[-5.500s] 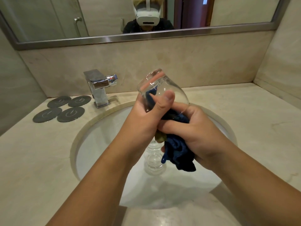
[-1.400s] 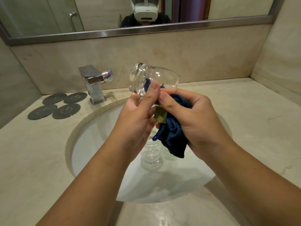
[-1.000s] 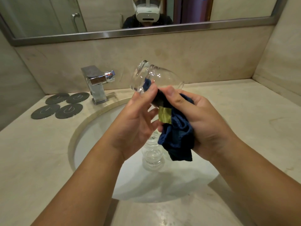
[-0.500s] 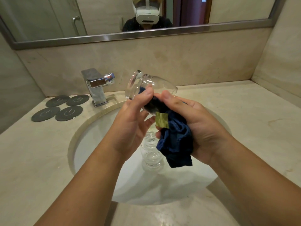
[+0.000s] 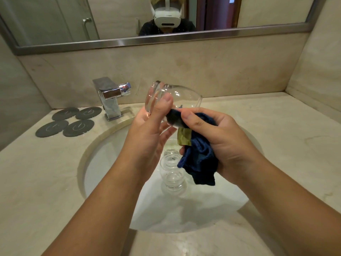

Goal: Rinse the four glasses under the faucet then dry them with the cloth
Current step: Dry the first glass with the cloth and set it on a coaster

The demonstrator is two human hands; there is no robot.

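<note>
My left hand grips a clear glass on its side above the sink, base to the left, mouth to the right. My right hand holds a dark blue cloth with an olive tag; its thumb and fingers pinch the cloth at the glass's lower rim. Most of the cloth hangs below the hand. Down in the white basin stands a stack of clear glasses, partly hidden behind my hands.
A square chrome faucet stands at the back left of the basin, no water running. Several round grey coasters lie left of it on the beige marble counter. A mirror hangs above the backsplash.
The cloth has come out from deep inside the glass to its rim. The glass has tipped nearer to level and my left thumb has shifted on it.
</note>
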